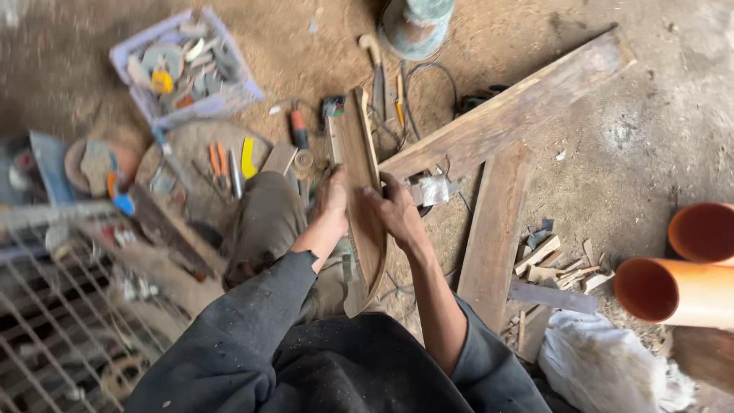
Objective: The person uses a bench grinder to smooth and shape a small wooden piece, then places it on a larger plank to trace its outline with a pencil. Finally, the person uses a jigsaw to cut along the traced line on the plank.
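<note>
Both hands on the curved wooden board (359,191), held lengthwise over the lap and dirt floor (634,138): left hand (332,200) and right hand (397,214) each pinching a long edge, looks like inspection/positioning; next move likely needs steady two-handed support.
</note>
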